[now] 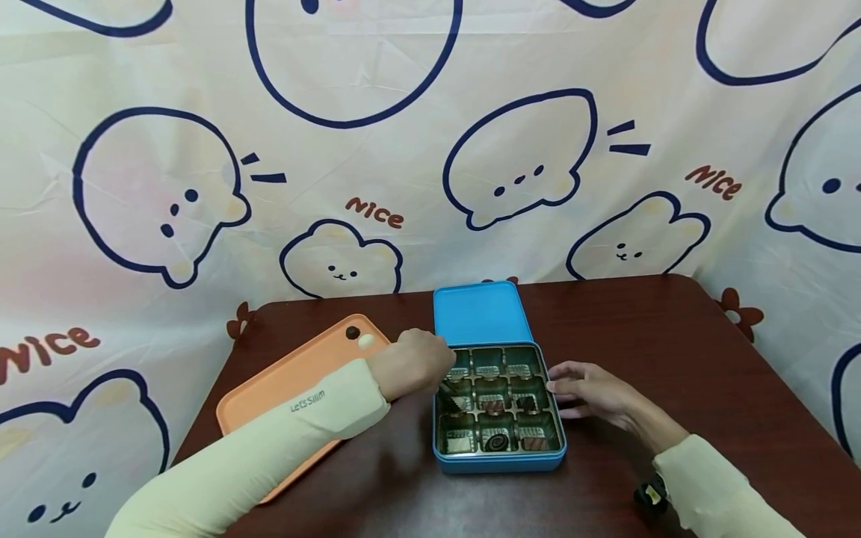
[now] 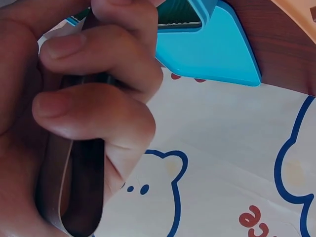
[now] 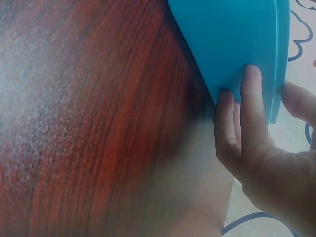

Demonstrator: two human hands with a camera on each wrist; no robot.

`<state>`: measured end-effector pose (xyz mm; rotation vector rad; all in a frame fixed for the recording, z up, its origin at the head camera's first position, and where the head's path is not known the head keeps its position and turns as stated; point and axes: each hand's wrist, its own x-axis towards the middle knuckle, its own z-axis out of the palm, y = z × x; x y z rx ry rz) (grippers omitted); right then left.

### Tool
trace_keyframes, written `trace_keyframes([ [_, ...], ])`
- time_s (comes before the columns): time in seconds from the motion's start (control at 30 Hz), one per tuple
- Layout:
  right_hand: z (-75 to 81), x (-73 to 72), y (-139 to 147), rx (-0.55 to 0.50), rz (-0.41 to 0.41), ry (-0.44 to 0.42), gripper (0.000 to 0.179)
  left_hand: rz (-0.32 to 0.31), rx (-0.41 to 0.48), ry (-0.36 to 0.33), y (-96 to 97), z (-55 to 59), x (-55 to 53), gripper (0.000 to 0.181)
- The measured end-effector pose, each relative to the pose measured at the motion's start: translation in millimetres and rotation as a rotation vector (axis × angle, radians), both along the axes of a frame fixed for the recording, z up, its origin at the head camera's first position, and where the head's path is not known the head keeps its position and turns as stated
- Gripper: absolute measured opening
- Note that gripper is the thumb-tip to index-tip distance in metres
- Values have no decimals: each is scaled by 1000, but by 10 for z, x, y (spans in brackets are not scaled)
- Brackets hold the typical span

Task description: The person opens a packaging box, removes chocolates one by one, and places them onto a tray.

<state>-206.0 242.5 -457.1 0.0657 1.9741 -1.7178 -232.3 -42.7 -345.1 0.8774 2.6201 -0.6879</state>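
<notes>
The left hand [image 1: 417, 362] gripped tongs [image 2: 90, 173], their tips at the box's [image 1: 498, 465] left middle compartment; whether they pinched anything was too small to tell. The right hand [image 1: 595, 388], fingers extended, touched the box's right wall. Chocolates [image 1: 497, 442] lay in the box's front and middle rows. Left of the box, a tray [image 1: 296, 373] carried a dark ball [image 1: 353, 332] and a pale ball [image 1: 366, 341].

In the head view, the sleeved left forearm [image 1: 249, 448] reaches toward two o'clock, ending in the left hand [image 1: 413, 361], its fingers [image 2: 111, 54] curled in toward the palm. The sleeved right forearm [image 1: 713, 478] angles toward ten o'clock; beyond its bare wrist [image 1: 655, 426], the right hand [image 1: 592, 392] extends fairly straight, thumb apart.
</notes>
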Motion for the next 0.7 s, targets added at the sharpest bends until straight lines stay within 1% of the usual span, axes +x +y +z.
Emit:
trace_keyframes([
  [0.17,3,3,-12,9,-3,3,54,-16,-60,42,41,-55,16,38],
  [0.23,9,5,-17,10,-3,5,54,-35,-74,55,43,-59,18,39],
  [0.33,18,6,-25,8,-6,7,54,-50,-66,56,34,-54,13,36],
  [0.53,25,6,-22,5,-4,6,53,-67,-40,63,13,-44,14,42],
  [0.7,20,9,-11,-1,2,6,54,-71,-30,69,6,-22,15,42],
])
